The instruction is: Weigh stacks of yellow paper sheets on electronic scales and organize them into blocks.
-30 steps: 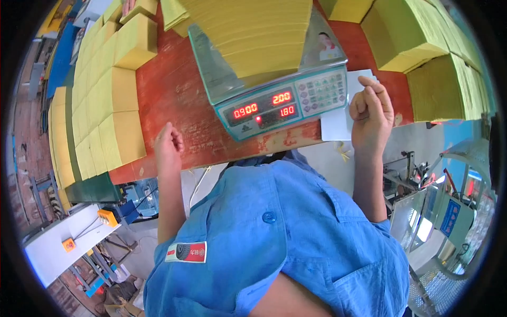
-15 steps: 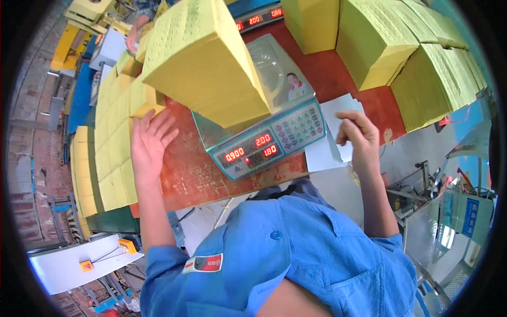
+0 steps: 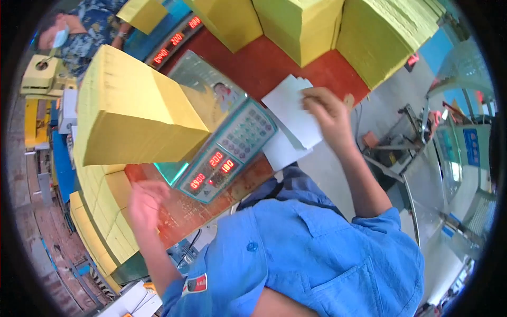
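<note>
A tall block of stacked yellow paper (image 3: 137, 127) rests on the pan of a digital scale (image 3: 245, 137) whose red display is lit. My left hand (image 3: 149, 203), blurred by motion, hovers by the table's left edge below the block; its loosely bent fingers seem apart and hold nothing visible. To the right of the scale, my right hand (image 3: 330, 119) is over the edge of a small pile of pale sheets (image 3: 290, 129). Its fingers are half bent, with nothing seen in them; whether they touch the sheets I cannot tell.
More yellow paper blocks (image 3: 301, 31) stand along the back and right of the red table (image 3: 330, 74). Low yellow stacks (image 3: 100, 211) lie at the left. Behind the scale is another lit display (image 3: 174, 42). A masked person (image 3: 87, 37) is at the upper left; metal frames (image 3: 417, 137) stand right.
The view has turned, so scale and block appear shifted left and tilted. My right hand has come over the pale sheets. My left hand has moved lower in the picture, fingers more bent.
</note>
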Demonstrator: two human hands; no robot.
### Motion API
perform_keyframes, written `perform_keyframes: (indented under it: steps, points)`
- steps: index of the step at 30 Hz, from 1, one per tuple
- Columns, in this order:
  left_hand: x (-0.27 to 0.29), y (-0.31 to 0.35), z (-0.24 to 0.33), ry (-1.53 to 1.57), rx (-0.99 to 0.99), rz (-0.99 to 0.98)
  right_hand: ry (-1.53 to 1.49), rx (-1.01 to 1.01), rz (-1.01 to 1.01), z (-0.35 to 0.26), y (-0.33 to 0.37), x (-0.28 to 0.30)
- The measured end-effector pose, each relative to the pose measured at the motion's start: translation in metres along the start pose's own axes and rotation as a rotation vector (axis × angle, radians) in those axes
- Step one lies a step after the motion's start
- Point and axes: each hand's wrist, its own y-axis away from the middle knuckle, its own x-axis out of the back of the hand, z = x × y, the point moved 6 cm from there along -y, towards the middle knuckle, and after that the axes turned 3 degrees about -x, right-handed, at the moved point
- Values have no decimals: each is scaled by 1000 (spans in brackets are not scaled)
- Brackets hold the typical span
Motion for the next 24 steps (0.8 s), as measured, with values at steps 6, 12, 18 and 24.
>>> perform_keyframes:
  steps: [6,12,18,24]
  points:
    - [26,13,-93,-176,295,184,153,-347,237,69,88,79]
    - [92,-2,-122,298,218,423,-6,-170,59,13,54,-17]
    - [37,-49,-100,531,53,337,-189,-232,-244,-6,-49,-107]
    - [34,-74,-94,454,-55,297,-226,-395,-435,15,-71,-152]
